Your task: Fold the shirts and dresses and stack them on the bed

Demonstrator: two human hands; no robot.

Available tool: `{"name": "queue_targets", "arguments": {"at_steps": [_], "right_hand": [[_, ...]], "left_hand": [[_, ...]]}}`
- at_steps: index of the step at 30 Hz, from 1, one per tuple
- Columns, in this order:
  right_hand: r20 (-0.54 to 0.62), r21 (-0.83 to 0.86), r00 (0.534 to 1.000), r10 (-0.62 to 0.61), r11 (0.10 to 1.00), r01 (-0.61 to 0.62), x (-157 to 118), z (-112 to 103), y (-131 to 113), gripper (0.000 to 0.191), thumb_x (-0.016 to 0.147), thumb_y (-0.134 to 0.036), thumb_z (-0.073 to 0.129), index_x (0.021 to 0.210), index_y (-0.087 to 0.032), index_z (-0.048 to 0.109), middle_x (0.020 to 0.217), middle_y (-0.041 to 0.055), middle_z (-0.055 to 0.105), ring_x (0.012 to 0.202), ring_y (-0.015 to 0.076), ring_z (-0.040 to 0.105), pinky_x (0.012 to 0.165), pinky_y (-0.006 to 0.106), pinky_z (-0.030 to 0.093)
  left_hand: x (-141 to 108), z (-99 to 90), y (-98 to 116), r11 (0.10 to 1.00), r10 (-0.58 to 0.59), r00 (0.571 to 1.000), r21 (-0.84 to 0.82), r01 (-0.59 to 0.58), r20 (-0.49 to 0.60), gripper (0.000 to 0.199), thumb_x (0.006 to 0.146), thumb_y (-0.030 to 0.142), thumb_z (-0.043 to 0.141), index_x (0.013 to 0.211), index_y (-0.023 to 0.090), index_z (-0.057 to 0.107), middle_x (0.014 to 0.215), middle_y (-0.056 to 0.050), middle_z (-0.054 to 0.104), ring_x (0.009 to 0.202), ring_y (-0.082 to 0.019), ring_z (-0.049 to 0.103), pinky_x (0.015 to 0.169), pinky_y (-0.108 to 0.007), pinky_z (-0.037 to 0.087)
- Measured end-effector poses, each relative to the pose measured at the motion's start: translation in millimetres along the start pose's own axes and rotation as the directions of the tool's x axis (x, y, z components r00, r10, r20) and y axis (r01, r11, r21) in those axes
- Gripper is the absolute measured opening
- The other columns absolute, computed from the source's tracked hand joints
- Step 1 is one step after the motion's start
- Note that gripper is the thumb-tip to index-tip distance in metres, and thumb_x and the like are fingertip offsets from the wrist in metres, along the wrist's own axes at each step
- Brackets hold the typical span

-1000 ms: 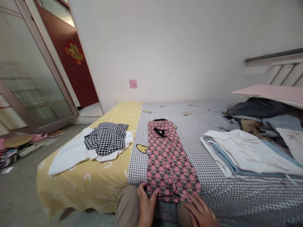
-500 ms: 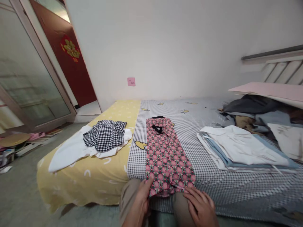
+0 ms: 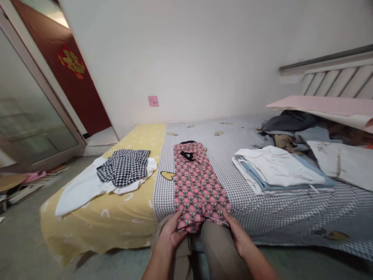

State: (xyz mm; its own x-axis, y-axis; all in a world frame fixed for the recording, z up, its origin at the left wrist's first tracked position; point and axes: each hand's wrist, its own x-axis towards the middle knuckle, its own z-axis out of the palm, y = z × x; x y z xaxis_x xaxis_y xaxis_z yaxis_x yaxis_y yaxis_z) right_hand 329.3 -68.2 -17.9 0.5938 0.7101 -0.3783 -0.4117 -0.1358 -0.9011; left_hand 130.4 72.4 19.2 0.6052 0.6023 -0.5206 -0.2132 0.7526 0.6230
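- The left hand (image 3: 172, 230) is gripping a long, pink floral-print fabric garment (image 3: 192, 182) — by its near left corner.
- The right hand (image 3: 238, 232) is gripping the near right corner.

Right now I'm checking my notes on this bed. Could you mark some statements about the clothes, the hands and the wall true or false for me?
1. The left hand touches the near end of the floral garment. True.
2. The folded pile lies left of the floral garment. False: the folded pile lies to its right.
3. The checked garment lies on top of white cloth. True.
4. The right hand rests on the checked garment. False: the right hand is at the floral garment's near end.
5. The pink note is on the red door. False: the pink note is on the white wall.
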Motion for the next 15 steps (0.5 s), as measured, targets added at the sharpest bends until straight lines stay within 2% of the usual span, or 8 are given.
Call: {"name": "queue_targets", "arguments": {"at_steps": [2,5,7,10,13,15], "right_hand": [[0.091,0.08,0.995,0.034,0.996,-0.042,-1,5,-9,0.063,0.068,-0.061,0.076,0.117,-0.022,0.066,0.107,0.0081,0.077,0.1,0.0262,0.072,0.091,0.042,0.053],[0.038,0.128,0.999,0.012,0.992,-0.017,0,9,-23,0.054,0.055,-0.045,0.088,0.099,-0.021,0.068,0.084,0.003,0.078,0.083,0.0244,0.073,0.08,0.037,0.055],[0.028,0.131,1.0,0.01,0.991,-0.014,0,13,-31,0.046,0.055,-0.041,0.088,0.09,-0.021,0.065,0.076,0.0006,0.076,0.071,0.021,0.07,0.069,0.032,0.054],[-0.004,0.153,0.999,0.034,0.988,-0.033,-6,21,-40,0.041,0.057,-0.037,0.087,0.086,-0.022,0.062,0.073,-0.0015,0.074,0.06,0.0156,0.065,0.054,0.025,0.047],[-0.031,0.21,0.998,0.047,0.977,-0.039,-13,26,-41,0.038,0.055,-0.032,0.087,0.079,-0.023,0.06,0.068,-0.0041,0.07,0.054,0.0114,0.059,0.05,0.021,0.042],[-0.008,0.21,0.999,0.045,0.977,-0.042,-16,22,-37,0.036,0.056,-0.034,0.087,0.074,-0.023,0.058,0.065,-0.0046,0.066,0.051,0.0102,0.055,0.049,0.021,0.041]], "left_hand": [[3,-0.1,8,1.0,0.026,1.0,0.007,-0.026,-0.01,0.043,0.075,0.027,0.079,0.111,0.007,0.066,0.103,-0.017,0.077,0.1,-0.03,0.073,0.093,-0.044,0.058],[4,-0.7,18,0.996,0.089,0.996,0.016,-0.089,-0.019,0.042,0.071,0.021,0.08,0.108,0.006,0.068,0.102,-0.017,0.078,0.096,-0.029,0.074,0.096,-0.043,0.057],[3,-0.6,20,0.992,0.126,0.992,0.022,-0.126,-0.022,0.041,0.069,0.02,0.081,0.106,0.007,0.069,0.098,-0.016,0.079,0.093,-0.028,0.075,0.096,-0.043,0.057],[0,-1.8,15,0.985,0.172,0.984,0.026,-0.171,-0.04,0.043,0.065,0.02,0.083,0.105,0.01,0.07,0.095,-0.014,0.079,0.093,-0.027,0.075,0.096,-0.042,0.057],[1,-4.0,6,0.981,0.194,0.978,0.038,-0.192,-0.078,0.044,0.06,0.023,0.085,0.101,0.011,0.071,0.091,-0.012,0.08,0.091,-0.027,0.076,0.093,-0.041,0.058],[-1,-4.9,4,0.979,0.204,0.974,0.048,-0.2,-0.1,0.044,0.058,0.025,0.086,0.098,0.012,0.072,0.088,-0.012,0.08,0.088,-0.027,0.076,0.091,-0.041,0.059]]}}
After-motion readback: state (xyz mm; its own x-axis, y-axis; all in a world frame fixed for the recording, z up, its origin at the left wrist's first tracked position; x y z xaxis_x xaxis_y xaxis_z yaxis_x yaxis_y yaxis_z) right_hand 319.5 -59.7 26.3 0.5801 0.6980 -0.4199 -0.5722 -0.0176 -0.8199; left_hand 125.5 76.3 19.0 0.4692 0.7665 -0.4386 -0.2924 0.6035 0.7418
